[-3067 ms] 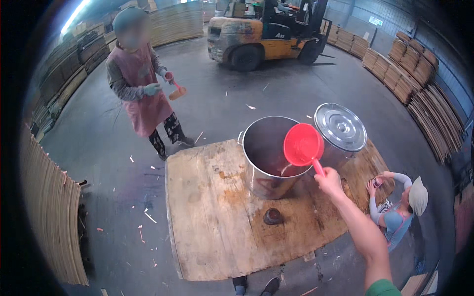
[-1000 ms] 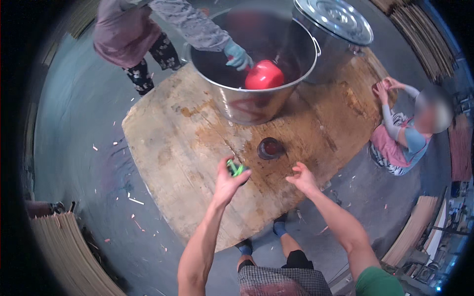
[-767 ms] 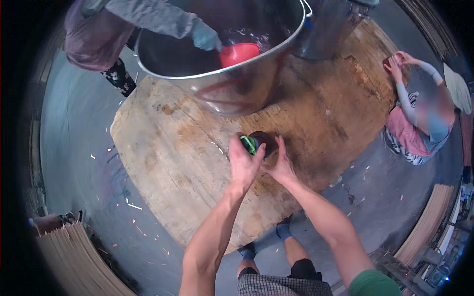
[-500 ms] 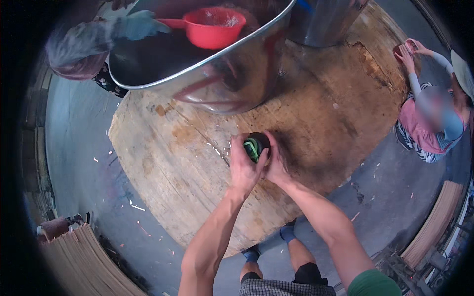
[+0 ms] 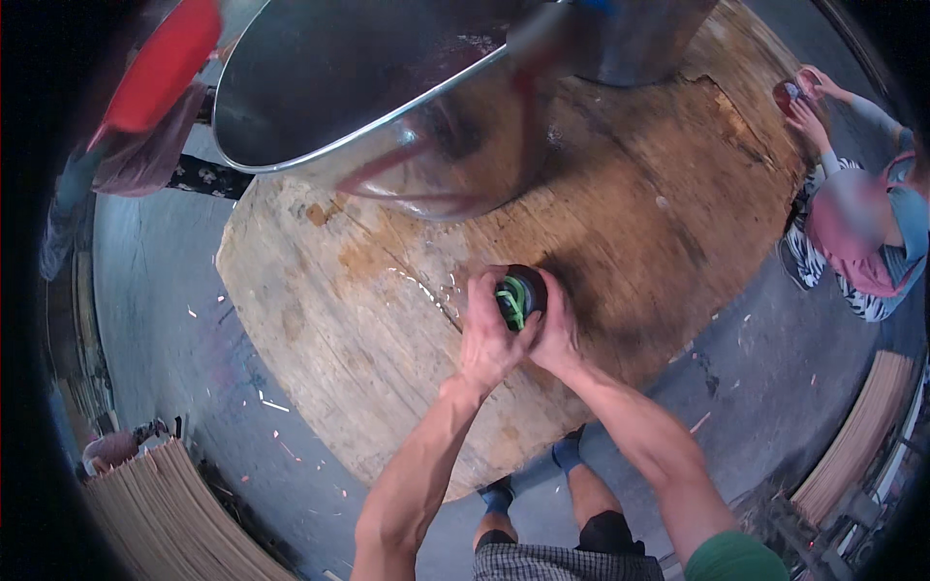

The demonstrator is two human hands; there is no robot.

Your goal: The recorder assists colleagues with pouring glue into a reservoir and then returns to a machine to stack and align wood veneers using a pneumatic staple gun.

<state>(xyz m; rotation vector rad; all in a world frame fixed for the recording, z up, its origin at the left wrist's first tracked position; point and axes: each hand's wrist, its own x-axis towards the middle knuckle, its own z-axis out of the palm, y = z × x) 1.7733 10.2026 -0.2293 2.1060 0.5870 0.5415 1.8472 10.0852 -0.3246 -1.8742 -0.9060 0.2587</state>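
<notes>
Over the wooden tabletop, both my hands close around a small dark round object (image 5: 531, 281) with bright green strips on its face; its exact kind I cannot make out. My left hand (image 5: 490, 337) wraps its left side, the thumb across the front. Against its right side my right hand (image 5: 556, 334) is curled, and that palm hides part of the object. Whether it touches the wood below cannot be seen.
A large metal tub (image 5: 455, 145) stands on the worn wooden table (image 5: 329, 320), a second metal vessel (image 5: 630, 44) behind it. At far left a person holds a red dipper (image 5: 170, 68). Another person's hands (image 5: 809, 107) hold a reddish object. Wood strips (image 5: 174, 513) are stacked lower left.
The red dipper has swung out of the tub to the far left. My hands and the dark object have shifted slightly right and nearer me, still clasped together.
</notes>
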